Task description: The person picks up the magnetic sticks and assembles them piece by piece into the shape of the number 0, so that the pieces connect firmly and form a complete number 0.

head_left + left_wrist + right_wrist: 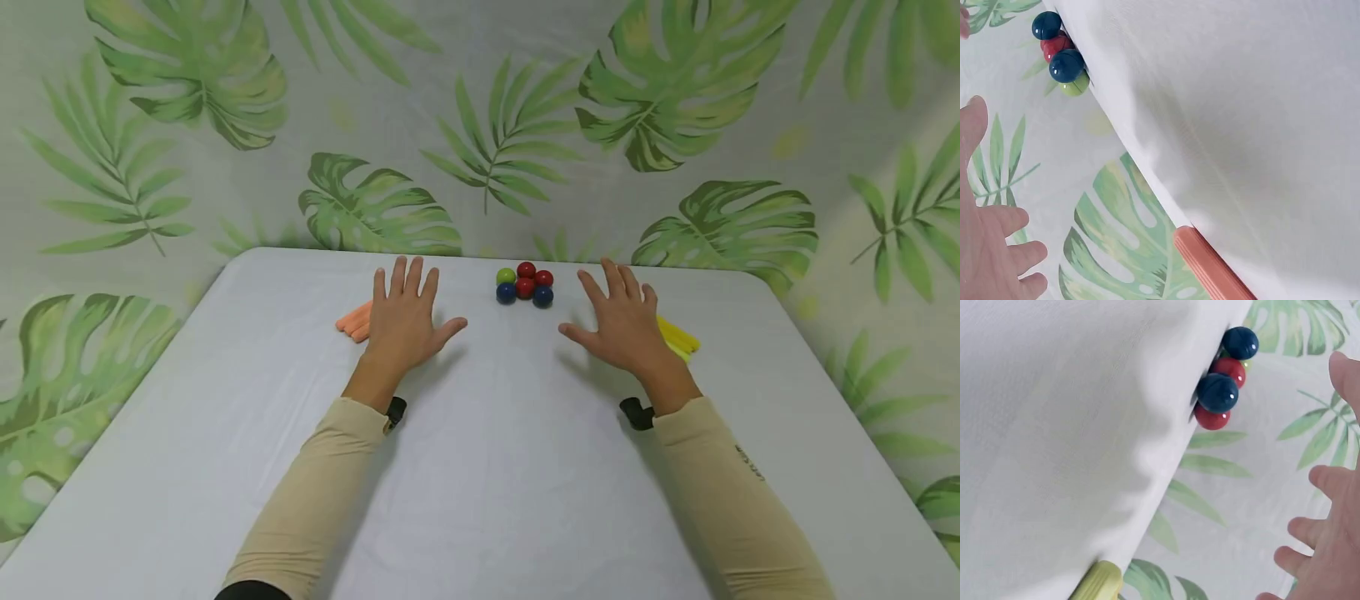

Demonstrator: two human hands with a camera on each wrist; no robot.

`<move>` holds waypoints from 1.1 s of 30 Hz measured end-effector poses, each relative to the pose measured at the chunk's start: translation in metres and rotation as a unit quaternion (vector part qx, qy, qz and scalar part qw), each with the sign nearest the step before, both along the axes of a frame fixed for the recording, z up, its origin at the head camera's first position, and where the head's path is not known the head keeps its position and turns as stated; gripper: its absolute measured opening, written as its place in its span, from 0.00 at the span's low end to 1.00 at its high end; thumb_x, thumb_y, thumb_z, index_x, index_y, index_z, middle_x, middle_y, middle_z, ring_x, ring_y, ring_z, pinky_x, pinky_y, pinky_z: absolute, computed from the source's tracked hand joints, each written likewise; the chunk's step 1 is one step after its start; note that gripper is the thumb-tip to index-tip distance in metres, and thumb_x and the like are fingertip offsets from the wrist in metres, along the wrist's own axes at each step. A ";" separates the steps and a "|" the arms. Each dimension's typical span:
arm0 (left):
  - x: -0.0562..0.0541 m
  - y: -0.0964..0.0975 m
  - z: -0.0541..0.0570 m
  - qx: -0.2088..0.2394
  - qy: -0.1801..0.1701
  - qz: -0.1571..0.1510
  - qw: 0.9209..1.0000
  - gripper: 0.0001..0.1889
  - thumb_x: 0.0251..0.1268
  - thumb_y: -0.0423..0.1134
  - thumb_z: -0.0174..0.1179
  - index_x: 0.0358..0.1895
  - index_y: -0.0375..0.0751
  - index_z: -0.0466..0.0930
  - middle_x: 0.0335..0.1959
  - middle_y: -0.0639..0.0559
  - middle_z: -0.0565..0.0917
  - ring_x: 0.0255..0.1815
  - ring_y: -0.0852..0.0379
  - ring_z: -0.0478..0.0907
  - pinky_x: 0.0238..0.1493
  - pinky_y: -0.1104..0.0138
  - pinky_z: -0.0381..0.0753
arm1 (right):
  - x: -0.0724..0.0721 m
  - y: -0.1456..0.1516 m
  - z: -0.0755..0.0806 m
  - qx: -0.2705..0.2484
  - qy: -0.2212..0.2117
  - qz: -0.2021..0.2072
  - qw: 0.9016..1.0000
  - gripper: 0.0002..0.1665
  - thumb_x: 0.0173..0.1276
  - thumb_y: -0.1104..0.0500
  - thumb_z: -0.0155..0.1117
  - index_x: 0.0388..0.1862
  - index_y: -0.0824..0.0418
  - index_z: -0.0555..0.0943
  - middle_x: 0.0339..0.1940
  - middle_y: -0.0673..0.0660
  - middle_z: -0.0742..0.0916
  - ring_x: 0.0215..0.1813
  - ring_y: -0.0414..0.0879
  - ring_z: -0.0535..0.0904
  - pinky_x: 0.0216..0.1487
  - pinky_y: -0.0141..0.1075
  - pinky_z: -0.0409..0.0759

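Note:
Fingers spread, my left hand (405, 325) hovers over the table beside a bundle of ridged orange sticks (356, 322), partly hidden behind it. My right hand (621, 327) hovers likewise, palm down, overlapping some ridged yellow sticks (678, 335) in the head view. Neither hand holds anything. Between and beyond them, a cluster of small glossy balls sits near the far edge: a green ball (506, 276), red balls (525, 288) and two dark blue balls (543, 297). In the left wrist view the orange stick (1213, 265) is ridged lengthwise; a yellow stick (1099, 581) shows in the right wrist view.
A white cloth covers the table (480, 467), whose far corners are rounded. Behind it hangs a leaf-patterned backdrop (495, 100), which also shows along both sides. Dark wrist cameras (637, 413) sit at the cuffs of both beige sleeves (315, 492).

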State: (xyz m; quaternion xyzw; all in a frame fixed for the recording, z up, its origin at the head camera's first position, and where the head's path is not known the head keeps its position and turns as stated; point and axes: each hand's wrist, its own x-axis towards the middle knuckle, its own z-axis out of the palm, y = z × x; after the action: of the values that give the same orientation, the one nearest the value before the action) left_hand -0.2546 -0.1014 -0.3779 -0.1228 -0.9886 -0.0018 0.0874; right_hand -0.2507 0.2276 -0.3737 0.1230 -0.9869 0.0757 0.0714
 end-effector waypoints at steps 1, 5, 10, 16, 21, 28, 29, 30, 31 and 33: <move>0.000 -0.002 0.000 0.003 -0.003 0.000 1.000 0.49 0.65 0.77 0.39 0.80 0.47 0.48 0.83 0.42 0.45 0.84 0.41 0.36 0.79 0.42 0.37 | 0.000 0.001 0.000 -0.005 -0.005 0.001 1.000 0.54 0.65 0.30 0.59 0.81 0.52 0.53 0.82 0.65 0.50 0.81 0.67 0.43 0.71 0.71 0.47; 0.003 -0.016 -0.002 0.014 -0.009 -0.013 1.000 0.48 0.66 0.75 0.43 0.79 0.45 0.50 0.82 0.42 0.47 0.84 0.41 0.37 0.79 0.41 0.39 | 0.003 0.005 0.002 -0.025 -0.032 0.010 0.999 0.50 0.68 0.34 0.59 0.80 0.54 0.54 0.82 0.66 0.51 0.80 0.68 0.45 0.70 0.71 0.50; 0.010 -0.053 -0.001 0.010 0.023 -0.049 0.998 0.43 0.66 0.66 0.55 0.75 0.41 0.60 0.79 0.38 0.55 0.81 0.38 0.46 0.76 0.40 0.50 | 0.016 0.017 0.006 -0.018 -0.039 0.039 0.998 0.41 0.69 0.44 0.62 0.76 0.57 0.63 0.80 0.68 0.58 0.79 0.69 0.48 0.68 0.72 0.53; 0.020 -0.102 0.002 0.025 0.059 -0.064 0.996 0.34 0.63 0.53 0.65 0.65 0.35 0.71 0.71 0.33 0.67 0.75 0.33 0.59 0.69 0.40 0.61 | 0.042 0.046 0.002 -0.019 -0.005 0.095 0.995 0.28 0.69 0.54 0.65 0.65 0.62 0.76 0.71 0.67 0.73 0.76 0.67 0.58 0.63 0.70 0.62; 0.024 -0.125 -0.001 0.047 0.022 -0.035 0.998 0.30 0.64 0.48 0.64 0.65 0.34 0.73 0.71 0.31 0.68 0.75 0.31 0.58 0.70 0.38 0.60 | 0.053 0.060 -0.005 -0.026 0.033 0.118 0.992 0.24 0.66 0.57 0.68 0.60 0.63 0.79 0.66 0.67 0.77 0.72 0.66 0.64 0.56 0.68 0.68; 0.019 -0.126 -0.006 0.059 0.049 -0.047 0.996 0.21 0.63 0.43 0.64 0.55 0.35 0.81 0.59 0.34 0.79 0.66 0.33 0.69 0.62 0.39 0.69 | 0.054 0.059 -0.011 -0.028 0.061 0.137 0.988 0.25 0.64 0.58 0.69 0.60 0.62 0.79 0.67 0.66 0.76 0.70 0.64 0.67 0.55 0.67 0.70; 0.018 -0.125 -0.006 0.061 0.057 -0.049 0.995 0.19 0.62 0.42 0.64 0.54 0.35 0.82 0.56 0.35 0.81 0.63 0.33 0.71 0.60 0.40 0.71 | 0.054 0.058 -0.012 -0.027 0.064 0.141 0.988 0.25 0.64 0.58 0.70 0.60 0.62 0.79 0.66 0.67 0.77 0.69 0.64 0.67 0.57 0.66 0.70; 0.017 -0.124 -0.006 0.063 0.062 -0.049 0.995 0.18 0.62 0.41 0.63 0.52 0.36 0.83 0.53 0.36 0.82 0.60 0.34 0.73 0.57 0.40 0.73 | 0.054 0.057 -0.013 -0.025 0.065 0.144 0.987 0.25 0.64 0.58 0.70 0.60 0.62 0.79 0.66 0.67 0.77 0.69 0.64 0.68 0.57 0.66 0.71; 0.015 -0.123 -0.007 0.065 0.065 -0.049 0.995 0.16 0.62 0.41 0.63 0.51 0.36 0.84 0.51 0.36 0.83 0.58 0.34 0.74 0.54 0.41 0.74 | 0.054 0.056 -0.014 -0.024 0.065 0.147 0.987 0.25 0.64 0.58 0.70 0.59 0.62 0.79 0.66 0.67 0.77 0.69 0.64 0.68 0.58 0.66 0.71; 0.012 -0.121 -0.007 0.066 0.060 -0.048 0.995 0.15 0.62 0.40 0.63 0.49 0.37 0.85 0.48 0.38 0.84 0.53 0.35 0.76 0.48 0.43 0.76 | 0.055 0.055 -0.014 -0.020 0.065 0.152 0.986 0.25 0.63 0.58 0.70 0.59 0.62 0.79 0.66 0.67 0.77 0.69 0.65 0.69 0.59 0.65 0.71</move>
State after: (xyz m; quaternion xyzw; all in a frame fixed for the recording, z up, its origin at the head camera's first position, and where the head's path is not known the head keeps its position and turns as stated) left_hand -0.2423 -0.2221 -0.3852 -0.1641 -0.9722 -0.0636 0.1545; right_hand -0.1954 0.2827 -0.3878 0.2744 -0.9484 0.0974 0.1254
